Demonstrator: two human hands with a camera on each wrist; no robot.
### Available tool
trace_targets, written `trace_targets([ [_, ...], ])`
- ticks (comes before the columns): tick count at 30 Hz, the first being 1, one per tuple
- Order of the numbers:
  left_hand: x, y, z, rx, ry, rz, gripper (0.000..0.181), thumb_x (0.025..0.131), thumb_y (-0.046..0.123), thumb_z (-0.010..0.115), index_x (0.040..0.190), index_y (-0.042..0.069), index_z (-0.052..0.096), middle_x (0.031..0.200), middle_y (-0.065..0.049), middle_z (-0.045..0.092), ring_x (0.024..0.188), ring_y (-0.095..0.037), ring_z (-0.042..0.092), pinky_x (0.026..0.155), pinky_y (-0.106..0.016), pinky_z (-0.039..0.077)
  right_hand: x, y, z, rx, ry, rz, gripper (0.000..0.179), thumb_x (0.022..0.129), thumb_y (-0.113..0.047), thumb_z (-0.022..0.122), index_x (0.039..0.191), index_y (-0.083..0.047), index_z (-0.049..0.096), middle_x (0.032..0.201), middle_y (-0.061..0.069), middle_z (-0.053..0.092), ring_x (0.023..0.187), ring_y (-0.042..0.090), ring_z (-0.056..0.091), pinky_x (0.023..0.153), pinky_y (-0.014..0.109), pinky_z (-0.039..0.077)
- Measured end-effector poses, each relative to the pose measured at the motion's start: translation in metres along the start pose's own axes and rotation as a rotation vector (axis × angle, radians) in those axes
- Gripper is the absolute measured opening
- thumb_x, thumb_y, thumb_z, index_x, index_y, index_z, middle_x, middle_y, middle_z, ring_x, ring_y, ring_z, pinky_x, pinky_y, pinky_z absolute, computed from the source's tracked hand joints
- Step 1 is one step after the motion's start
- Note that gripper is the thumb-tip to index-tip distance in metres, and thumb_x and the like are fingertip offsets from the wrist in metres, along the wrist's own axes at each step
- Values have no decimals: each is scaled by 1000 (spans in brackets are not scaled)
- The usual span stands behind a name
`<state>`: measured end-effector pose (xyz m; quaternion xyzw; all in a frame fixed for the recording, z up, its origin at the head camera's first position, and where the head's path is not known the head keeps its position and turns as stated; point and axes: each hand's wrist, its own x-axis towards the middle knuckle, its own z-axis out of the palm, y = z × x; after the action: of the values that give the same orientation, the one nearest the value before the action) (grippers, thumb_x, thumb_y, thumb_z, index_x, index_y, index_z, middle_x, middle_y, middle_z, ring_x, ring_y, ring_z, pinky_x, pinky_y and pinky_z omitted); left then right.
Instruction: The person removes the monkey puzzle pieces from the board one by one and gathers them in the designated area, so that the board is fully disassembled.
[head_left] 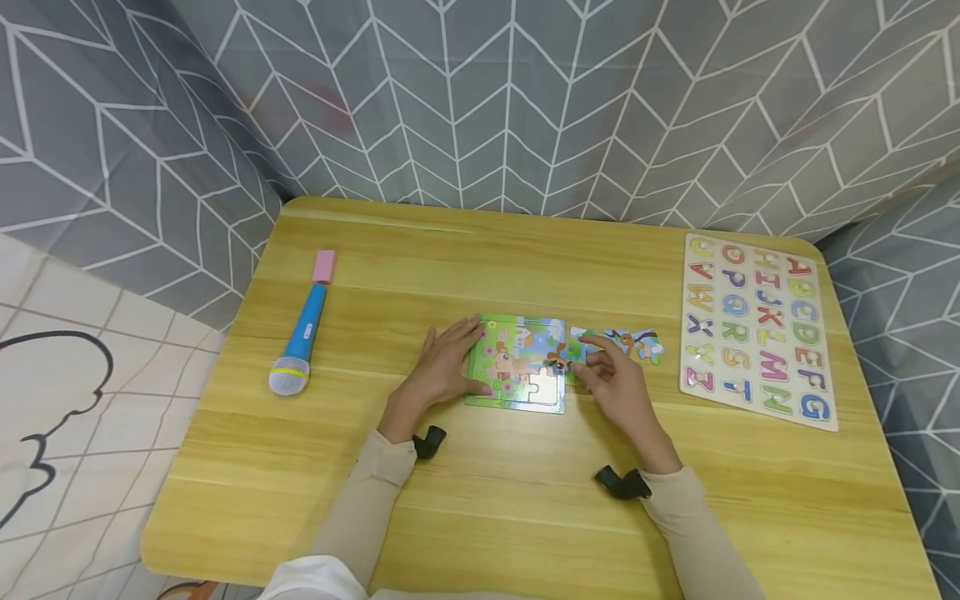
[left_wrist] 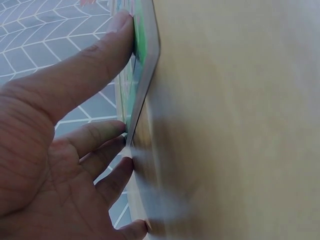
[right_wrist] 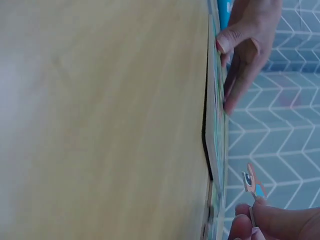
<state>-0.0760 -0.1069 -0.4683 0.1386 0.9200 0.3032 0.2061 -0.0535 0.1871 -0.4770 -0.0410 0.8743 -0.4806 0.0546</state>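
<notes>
A square jigsaw puzzle board [head_left: 543, 387] with an animal picture lies on the table, pieces in its upper and left parts and pale outlined slots at the lower right. My left hand [head_left: 442, 362] rests along its left side, fingers spread, thumb [left_wrist: 95, 67] on the near edge. Between thumb and fingertips my right hand [head_left: 615, 387] pinches a puzzle piece [right_wrist: 254, 184] with a printed eye, held above the board's right edge. More puzzle pieces [head_left: 645, 343] lie right of the board, partly hidden behind the right hand.
On the right stands out an alphabet board [head_left: 757, 333] with colourful letters. A blue toy microphone [head_left: 303, 333] and a pink block [head_left: 324, 266] lie at the left of the wooden table [head_left: 495, 508]. Patterned grey curtain [head_left: 480, 108] hangs behind the table.
</notes>
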Motion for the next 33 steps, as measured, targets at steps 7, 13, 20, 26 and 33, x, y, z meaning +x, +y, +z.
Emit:
trace_targets([
  [7, 1, -1, 1, 11, -2, -4, 107, 74, 41, 86, 159, 11, 28, 170, -2, 18, 159, -26, 14, 127, -63, -2, -7, 13, -14, -2, 55, 33, 43, 98, -16, 67, 139, -8, 60, 94, 17, 76, 69, 12, 69, 63, 17, 54],
  [13, 1, -1, 2, 5, -2, -2, 108, 74, 42, 86, 159, 11, 27, 171, -2, 17, 160, -26, 12, 127, -62, -4, -13, 22, -30, 48, 118, 62, 41, 98, -11, 65, 138, -4, 59, 91, 25, 74, 63, 9, 68, 58, 20, 56],
  [20, 0, -1, 1, 8, -2, -9, 108, 74, 41, 86, 159, 11, 26, 171, -2, 16, 160, -26, 12, 127, -62, -5, -22, 31, -51, 41, 216, 112, 41, 98, -14, 65, 137, 0, 59, 88, 23, 75, 57, 7, 66, 52, 21, 54],
  [26, -1, 0, 1, 5, -1, -2, 107, 74, 41, 86, 159, 10, 27, 171, -2, 16, 160, -27, 12, 126, -62, -5, -30, 40, -67, 21, 255, 224, 42, 100, -20, 63, 138, -4, 59, 76, -8, 74, 57, 5, 65, 52, 20, 53],
  [33, -1, -1, 1, 1, 3, 2, 107, 74, 41, 86, 159, 10, 28, 171, -2, 16, 159, -27, 12, 126, -62, -5, -37, 44, -73, -7, 231, 288, 43, 101, -23, 62, 139, -3, 59, 72, -21, 68, 57, 4, 62, 55, 17, 53],
])
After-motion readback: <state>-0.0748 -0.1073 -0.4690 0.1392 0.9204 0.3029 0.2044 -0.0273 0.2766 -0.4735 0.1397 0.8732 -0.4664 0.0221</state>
